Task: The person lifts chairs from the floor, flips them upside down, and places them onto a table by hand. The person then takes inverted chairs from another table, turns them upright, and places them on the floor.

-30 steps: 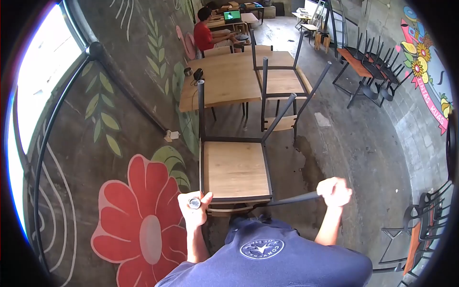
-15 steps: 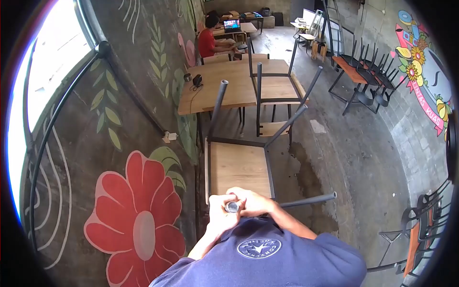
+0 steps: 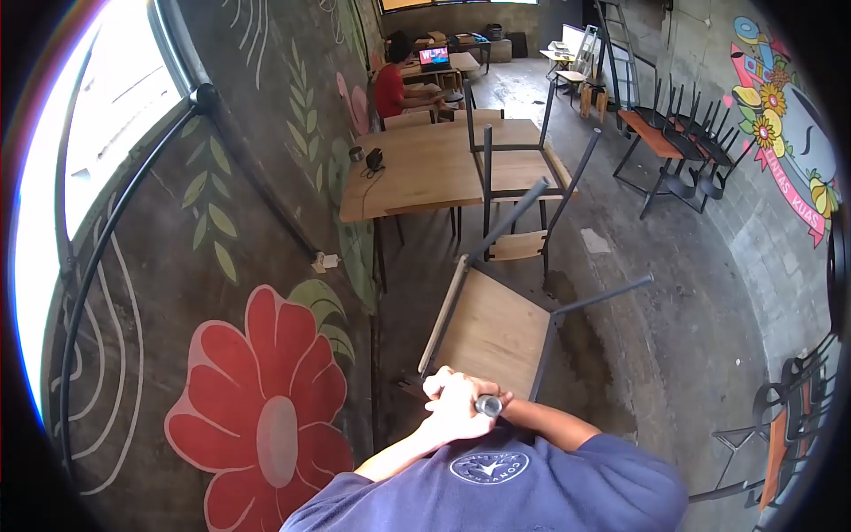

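Observation:
A chair with a wooden seat and grey metal legs is upside down in front of me, turned at an angle with its legs toward me. My left hand is wrapped around one chair leg, whose round end shows beside the fingers. My right hand is closed at the same leg, partly hidden behind the left. Two other legs stick out to the far side and to the right. Whether the chair touches the floor cannot be seen.
Ahead stands a wooden table with a cable and an upturned chair on it. Beyond, a person in red sits by a laptop. Stacked chairs are at right; a painted wall runs close on my left.
The chair has swung clockwise and shifted right, its far leg moving from over the table's left side toward the middle. Both hands have moved right with the leg they hold.

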### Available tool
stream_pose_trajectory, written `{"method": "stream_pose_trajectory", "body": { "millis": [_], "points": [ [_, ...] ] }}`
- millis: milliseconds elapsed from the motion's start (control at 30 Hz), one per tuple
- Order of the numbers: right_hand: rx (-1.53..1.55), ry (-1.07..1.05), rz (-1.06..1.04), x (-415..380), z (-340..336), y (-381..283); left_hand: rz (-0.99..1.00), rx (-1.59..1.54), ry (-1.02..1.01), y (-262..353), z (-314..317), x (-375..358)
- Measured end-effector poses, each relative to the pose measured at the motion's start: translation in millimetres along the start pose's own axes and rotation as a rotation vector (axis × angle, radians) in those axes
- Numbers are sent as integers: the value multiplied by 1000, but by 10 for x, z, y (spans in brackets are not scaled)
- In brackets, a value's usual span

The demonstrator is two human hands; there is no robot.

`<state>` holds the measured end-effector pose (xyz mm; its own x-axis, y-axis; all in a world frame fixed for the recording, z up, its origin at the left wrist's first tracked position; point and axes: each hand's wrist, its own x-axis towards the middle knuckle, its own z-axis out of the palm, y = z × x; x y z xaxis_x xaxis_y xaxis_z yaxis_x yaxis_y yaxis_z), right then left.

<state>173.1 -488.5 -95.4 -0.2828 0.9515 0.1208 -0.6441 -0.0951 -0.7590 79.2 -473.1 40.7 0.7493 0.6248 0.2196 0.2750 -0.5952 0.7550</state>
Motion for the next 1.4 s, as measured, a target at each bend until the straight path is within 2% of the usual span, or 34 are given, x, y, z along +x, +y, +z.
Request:
{"method": "stream_pose_trajectory", "body": {
  "millis": [67, 133, 167, 200, 233, 267, 300, 333, 367, 400, 433, 467, 533, 600, 667, 733, 800, 833, 933, 967, 1000, 1033, 1067, 1100, 1133, 1200, 1233, 1267, 1333, 1367, 1400],
  "points": [
    [-129, 37, -58, -57, -100, -148, 118, -72, -129, -87, 113, 48],
    [-261, 70, -117, -111, -96, -145, 136, -6, -217, -26, 113, 111],
    [-327, 85, -148, -561, -247, -155, 204, 0, -223, -18, 132, 138],
    [-392, 98, -180, -644, -282, -158, 273, 8, -230, -19, 137, 159],
    [-458, 112, -213, -1197, -457, -144, 227, 112, -329, 26, 59, 159],
    [-522, 126, -243, -1676, -610, -139, 250, 78, -367, 24, 27, 175],
    [-583, 143, -270, -1374, -547, -187, 340, -26, -301, 18, 10, 227],
    [-643, 159, -295, -1445, -572, -200, 427, -130, -233, 10, -6, 279],
    [-706, 171, -320, -1592, -603, -175, 388, -214, -250, -45, -25, 292],
    [-770, 182, -344, -451, -406, -489, 348, -299, -265, -148, -54, 299],
    [-831, 193, -368, -435, -410, -512, 263, -363, -294, -298, -68, 278],
    [-715, 186, -211, -512, -643, -402, 163, -437, -262, -413, -51, 251],
    [-628, 256, -308, -459, -575, -557, 91, -370, -165, -538, -124, 236],
    [-663, 330, -391, -474, -638, -660, -65, -354, -116, -718, -171, 163],
    [-589, 291, -463, -512, -711, -781, -168, -466, -77, -1039, -93, 109],
    [-497, 393, -578, -554, -677, -829, -278, -532, -51, -1416, -10, 56],
    [-398, 389, -655, -555, -603, -971, -382, -679, 71, -1979, 185, 0],
    [-360, 399, -682, -543, -537, -1057, -513, -703, 120, -2233, 221, -7],
    [-228, 419, -782, -571, -323, -1289, -771, -578, 413, -3368, 505, -132],
    [-231, 392, -787, -616, -226, -1384, -849, -427, 464, -3596, 518, -140],
    [-235, 363, -796, -659, -146, -1489, -1017, -373, 471, -3869, 556, -153],
    [-268, 280, -829, -701, -86, -1592, -1106, -415, 481, -4077, 574, -155],
    [-149, 296, -868, -737, 23, -1653, -1195, -456, 490, -4323, 611, -164],
    [-168, 228, -896, -764, 121, -1762, -1269, -537, 509, -4834, 776, -218],
    [-188, 160, -922, -801, 204, -1873, -1257, -538, 505, -4928, 850, -250],
    [-167, 183, -936, -897, 335, -1983, -1358, -923, 428, -5015, 862, -224],
    [-185, 200, -935, -967, 325, -1993, -1391, -1103, 500, -4895, 899, -163],
    [-191, 200, -938, -1030, 290, -1972, -1386, -1105, 495, -4771, 919, -114],
    [-178, 223, -971, -1117, 209, -1933, -1134, -1741, 455, -4589, 1027, -24],
    [-262, 145, -945, -1101, 217, -1973, -969, -1613, 491, -4175, 903, -15],
    [-268, 146, -942, -1143, 186, -1970, -969, -1619, 488, -4121, 874, 16]
  ]
}}
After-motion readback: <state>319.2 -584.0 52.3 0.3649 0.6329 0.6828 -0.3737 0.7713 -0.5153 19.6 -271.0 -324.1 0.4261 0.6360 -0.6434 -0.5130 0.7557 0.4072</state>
